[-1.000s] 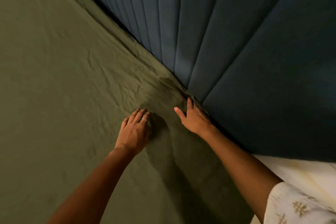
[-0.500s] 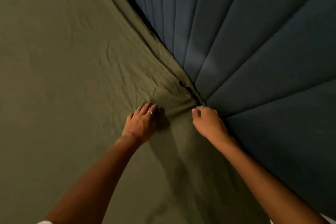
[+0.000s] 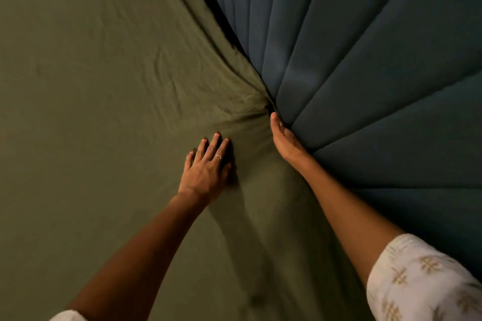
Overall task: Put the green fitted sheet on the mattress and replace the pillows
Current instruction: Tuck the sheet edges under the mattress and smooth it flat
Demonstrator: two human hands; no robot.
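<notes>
A: Green fitted cotton sheet [image 3: 109,101] covers the mattress, running from twelve to six o'clock, wrinkles gathering at the padded dark-blue channelled headboard [image 3: 365,65] toward two o'clock.

B: And the hands?

A: Left hand [image 3: 207,167] lies flat, fingers straight and slightly spread. Right hand [image 3: 285,142] was knuckles-up half a second ago; now it's edge-on, fingers hidden in the gap, thumb straight.

B: Sleeve?

A: White patterned sleeve [image 3: 422,284], four o'clock.

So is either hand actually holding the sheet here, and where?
Neither visibly grips. The left hand rests flat on the green sheet; the right hand has its fingers pushed down between sheet edge and headboard, hidden.
</notes>
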